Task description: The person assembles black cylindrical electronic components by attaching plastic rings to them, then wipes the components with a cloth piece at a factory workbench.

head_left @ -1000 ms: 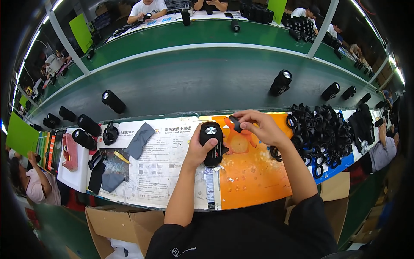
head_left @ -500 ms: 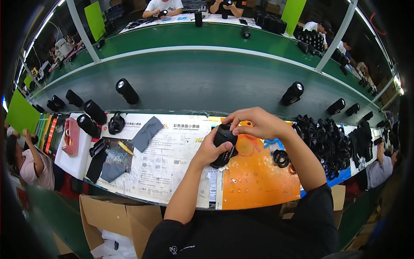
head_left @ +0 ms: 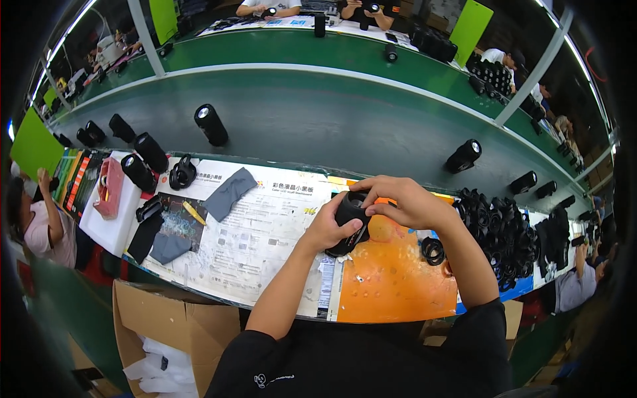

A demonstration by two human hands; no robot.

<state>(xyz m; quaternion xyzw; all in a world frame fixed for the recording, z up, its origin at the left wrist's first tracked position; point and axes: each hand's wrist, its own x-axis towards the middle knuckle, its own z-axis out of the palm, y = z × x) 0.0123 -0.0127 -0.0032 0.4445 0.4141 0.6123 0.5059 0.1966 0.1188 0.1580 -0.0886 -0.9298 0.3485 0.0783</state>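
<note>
A black cylindrical portable speaker [head_left: 350,211] is held tilted over the table, where the white sheet meets an orange sheet [head_left: 391,285]. My left hand [head_left: 325,229] wraps round its side, thumb across the front. Bent over its upper end, my right hand [head_left: 406,201] has thumb and fingertips closed on the rim; whether they pinch a separate ring there I cannot tell. A few loose black rings [head_left: 432,251] lie under my right forearm. Further right is a tangled pile of black rings [head_left: 494,232].
Speakers stand on the grey-green conveyor beyond the table, one left [head_left: 211,125] and one right [head_left: 463,156]. A grey cloth [head_left: 230,194], yellow cutter [head_left: 194,212] and pink tray [head_left: 109,189] lie leftward. Below is a cardboard box [head_left: 212,331]. Other people work around.
The whole view has turned slightly. Both hands stay on the speaker, and its upper end shows more now. My right fingertips have shifted a little along the rim.
</note>
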